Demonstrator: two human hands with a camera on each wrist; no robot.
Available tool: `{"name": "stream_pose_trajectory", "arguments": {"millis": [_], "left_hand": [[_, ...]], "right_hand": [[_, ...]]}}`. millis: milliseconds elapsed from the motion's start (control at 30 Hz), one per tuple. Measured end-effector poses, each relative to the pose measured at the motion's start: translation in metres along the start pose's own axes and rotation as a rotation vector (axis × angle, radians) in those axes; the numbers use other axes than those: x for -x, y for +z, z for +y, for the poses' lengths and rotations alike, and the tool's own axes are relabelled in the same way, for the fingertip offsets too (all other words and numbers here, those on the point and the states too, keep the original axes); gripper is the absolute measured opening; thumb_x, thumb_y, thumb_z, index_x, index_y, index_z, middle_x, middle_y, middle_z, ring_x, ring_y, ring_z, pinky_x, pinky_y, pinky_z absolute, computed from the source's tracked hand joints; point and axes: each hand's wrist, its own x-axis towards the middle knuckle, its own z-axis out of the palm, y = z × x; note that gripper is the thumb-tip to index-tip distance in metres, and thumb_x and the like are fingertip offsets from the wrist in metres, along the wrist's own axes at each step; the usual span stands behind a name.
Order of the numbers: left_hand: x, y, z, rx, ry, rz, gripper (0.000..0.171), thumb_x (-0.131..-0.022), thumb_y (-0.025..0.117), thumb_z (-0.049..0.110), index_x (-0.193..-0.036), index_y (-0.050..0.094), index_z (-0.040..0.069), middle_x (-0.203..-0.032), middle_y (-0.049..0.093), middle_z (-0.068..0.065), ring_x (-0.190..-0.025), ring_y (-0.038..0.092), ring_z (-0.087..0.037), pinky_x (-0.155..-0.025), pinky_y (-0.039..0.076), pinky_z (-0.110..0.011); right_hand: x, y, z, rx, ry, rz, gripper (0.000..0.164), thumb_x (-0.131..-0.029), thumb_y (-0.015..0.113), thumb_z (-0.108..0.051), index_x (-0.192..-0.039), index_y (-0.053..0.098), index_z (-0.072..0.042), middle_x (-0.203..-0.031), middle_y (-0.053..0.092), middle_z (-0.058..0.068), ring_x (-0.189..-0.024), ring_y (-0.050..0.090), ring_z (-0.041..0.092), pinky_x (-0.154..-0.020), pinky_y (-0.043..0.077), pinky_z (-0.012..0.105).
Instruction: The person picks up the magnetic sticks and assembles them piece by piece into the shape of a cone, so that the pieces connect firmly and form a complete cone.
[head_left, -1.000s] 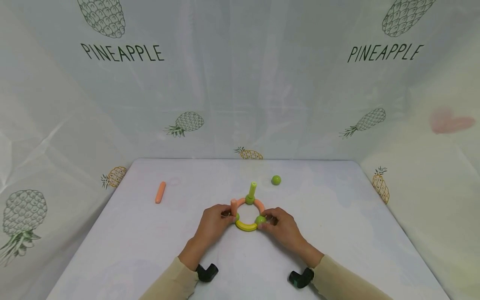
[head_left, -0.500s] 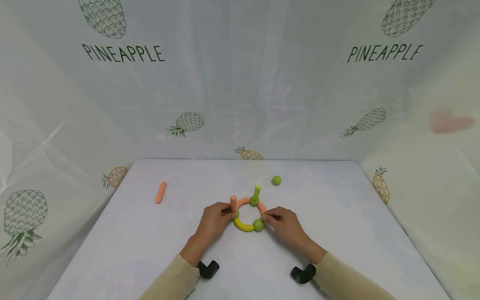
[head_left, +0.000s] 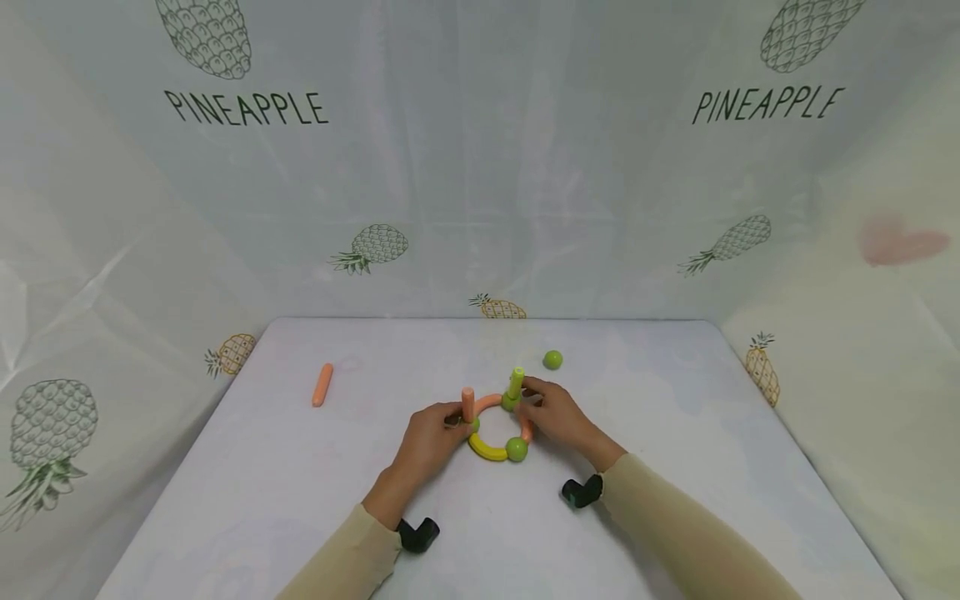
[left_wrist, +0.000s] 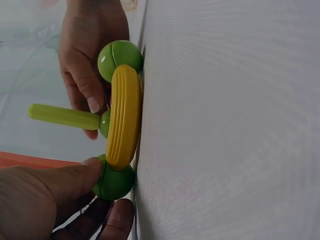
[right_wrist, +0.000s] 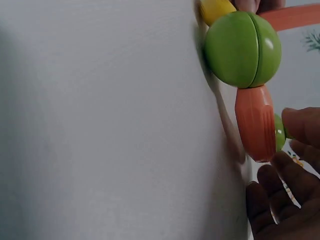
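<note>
Left hand (head_left: 435,435): thumb and fingers closed round the left green ball (left_wrist: 116,182) of a ring (head_left: 489,401) that lies just below centre of the head view, flat or nearly so. Right hand (head_left: 558,417): thumb and forefinger curled in at the far green ball (head_left: 509,404), by the foot of the light green stick (head_left: 517,382); looks like a pinch, though the exact contact is partly hidden. Remaining fingers of this hand bent, apparently holding nothing. Ring continues with a yellow curved piece (head_left: 489,450) along its lower edge, a near green ball (head_left: 517,449) at lower right and an orange curved piece (right_wrist: 254,125) up the right side. Orange stick (head_left: 468,404) stands upright at the left ball; green stick leans slightly right. Farther out on the counter (head_left: 690,442): a loose orange stick (head_left: 322,385) left of centre, a loose green ball (head_left: 552,360) above and right of the ring. Pineapple-print sheet (head_left: 480,183) fills the upper frame. Risks, as judged: uneven push at the far ball could twist the ring and part a joint; sideways load on the green stick could tip or unseat it; left fingers could knock the orange stick; a nudge could roll the loose ball.
</note>
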Motion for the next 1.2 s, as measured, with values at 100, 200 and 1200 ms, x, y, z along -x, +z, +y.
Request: {"name": "stream_pose_trajectory", "arguments": {"millis": [100,200,1200], "left_hand": [[-0.001,0.0,-0.001,-0.005,0.006,0.006,0.038,-0.096,0.08,0.025,-0.13,0.075,0.01,-0.117,0.077,-0.005,-0.107,0.072,-0.021,-0.092,0.06,-0.042],[-0.005,-0.001,-0.002,-0.016,0.01,0.021,0.036,-0.096,0.08,0.022,-0.129,0.075,0.009,-0.115,0.077,-0.005,-0.102,0.073,-0.019,-0.089,0.06,-0.04],[-0.021,-0.04,-0.026,-0.046,-0.081,0.132,0.034,-0.098,0.076,0.02,-0.131,0.074,0.013,-0.12,0.076,-0.008,-0.111,0.071,-0.024,-0.096,0.058,-0.045]], "right_hand": [[-0.002,0.0,0.001,0.022,-0.018,-0.014,0.038,-0.102,0.067,-0.019,-0.139,0.068,-0.01,-0.125,0.073,0.008,-0.108,0.067,0.02,-0.094,0.056,0.044],[-0.001,-0.001,0.004,0.038,-0.006,-0.01,0.034,-0.101,0.068,-0.02,-0.134,0.071,-0.009,-0.117,0.074,0.004,-0.1,0.065,0.017,-0.089,0.055,0.039],[0.013,0.009,0.011,-0.002,0.032,0.104,0.025,-0.096,0.079,-0.029,-0.118,0.076,-0.017,-0.101,0.073,-0.004,-0.093,0.063,0.013,-0.086,0.052,0.035]]}}
